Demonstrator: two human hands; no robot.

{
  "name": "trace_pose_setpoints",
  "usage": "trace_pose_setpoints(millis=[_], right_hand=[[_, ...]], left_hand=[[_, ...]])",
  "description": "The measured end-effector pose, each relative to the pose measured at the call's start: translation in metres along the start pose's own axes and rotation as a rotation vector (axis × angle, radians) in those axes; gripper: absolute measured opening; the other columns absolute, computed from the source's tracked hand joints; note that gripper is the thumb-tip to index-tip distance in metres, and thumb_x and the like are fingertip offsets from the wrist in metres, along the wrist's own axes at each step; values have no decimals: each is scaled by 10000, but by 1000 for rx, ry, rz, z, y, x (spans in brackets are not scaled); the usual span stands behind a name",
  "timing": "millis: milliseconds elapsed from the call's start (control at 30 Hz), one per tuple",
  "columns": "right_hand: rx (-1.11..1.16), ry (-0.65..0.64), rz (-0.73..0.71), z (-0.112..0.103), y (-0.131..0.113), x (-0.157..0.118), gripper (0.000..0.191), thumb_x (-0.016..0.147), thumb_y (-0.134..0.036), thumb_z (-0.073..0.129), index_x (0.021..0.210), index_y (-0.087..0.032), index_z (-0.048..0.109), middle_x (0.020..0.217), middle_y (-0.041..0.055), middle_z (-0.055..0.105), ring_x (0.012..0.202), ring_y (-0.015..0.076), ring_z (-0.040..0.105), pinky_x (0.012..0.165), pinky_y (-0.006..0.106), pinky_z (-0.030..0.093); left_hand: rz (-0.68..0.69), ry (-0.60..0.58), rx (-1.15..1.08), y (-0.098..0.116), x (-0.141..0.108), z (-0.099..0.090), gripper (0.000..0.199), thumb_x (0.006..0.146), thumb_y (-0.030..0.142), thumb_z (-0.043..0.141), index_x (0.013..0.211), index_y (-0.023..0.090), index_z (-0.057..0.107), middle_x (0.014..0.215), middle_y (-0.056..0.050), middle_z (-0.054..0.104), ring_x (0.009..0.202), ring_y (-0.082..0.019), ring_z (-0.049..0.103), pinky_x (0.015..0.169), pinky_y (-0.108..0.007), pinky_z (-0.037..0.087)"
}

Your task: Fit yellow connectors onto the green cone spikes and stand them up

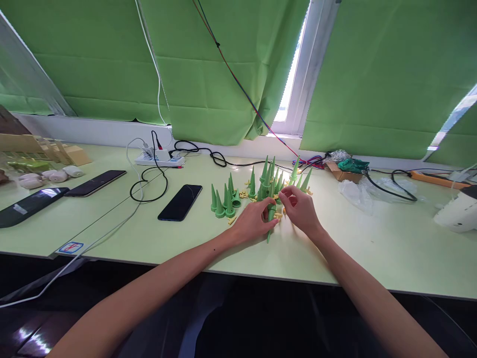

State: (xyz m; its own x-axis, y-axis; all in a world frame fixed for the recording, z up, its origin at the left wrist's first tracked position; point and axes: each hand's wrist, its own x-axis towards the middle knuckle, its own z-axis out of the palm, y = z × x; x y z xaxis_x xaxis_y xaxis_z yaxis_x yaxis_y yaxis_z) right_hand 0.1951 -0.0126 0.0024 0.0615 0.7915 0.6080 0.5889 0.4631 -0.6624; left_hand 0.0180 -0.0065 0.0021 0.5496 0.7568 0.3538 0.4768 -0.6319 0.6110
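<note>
My left hand (255, 218) is closed round a green plastic spike (271, 226), its pointed end tilted down toward me. At the spike's wide end, the fingers of my right hand (299, 206) are pinched together. What sits between them is too small and hidden to make out. Behind both hands, several more green spikes (265, 184) stand crowded together with their tips up. A smaller cluster of green cones (219, 205) stands to the left of my left hand. Small yellow plastic pieces (231, 220) lie scattered among the cones and beside my hands.
A dark phone (180, 202) lies left of the cones, with two more dark devices farther left. A power strip (160, 158) with black and white cables sits at the back. Clear plastic bags (356, 195) and a small cardboard box (343, 173) are at the right.
</note>
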Motion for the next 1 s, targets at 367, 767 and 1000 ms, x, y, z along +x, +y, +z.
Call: trace_pose_setpoints(millis=[367,767,1000], right_hand=[[-6,31,-13,-1,-2,-1,269,930,-450,547,856,-193,580,781,53,672,567,153,598,555,298,487],[11,90,-61,-3,-5,-3,303,965,-452,480,800,-208,547,698,25,596,632,157,576,606,283,516],[37,60,-66,-3,-8,-4,292,959,-453,489,802,-215,551,715,28,610,639,159,583,592,279,515]], left_hand=[[-29,61,-51,1,-1,0,403,869,367,606,1253,252,556,643,63,516,531,-103,462,543,-233,337],[-41,254,-91,0,1,-4,416,908,385,557,1289,236,483,843,13,565,536,-73,461,547,-214,373],[-43,281,-105,1,1,-4,418,913,403,550,1290,245,469,805,26,563,513,-69,456,523,-203,357]])
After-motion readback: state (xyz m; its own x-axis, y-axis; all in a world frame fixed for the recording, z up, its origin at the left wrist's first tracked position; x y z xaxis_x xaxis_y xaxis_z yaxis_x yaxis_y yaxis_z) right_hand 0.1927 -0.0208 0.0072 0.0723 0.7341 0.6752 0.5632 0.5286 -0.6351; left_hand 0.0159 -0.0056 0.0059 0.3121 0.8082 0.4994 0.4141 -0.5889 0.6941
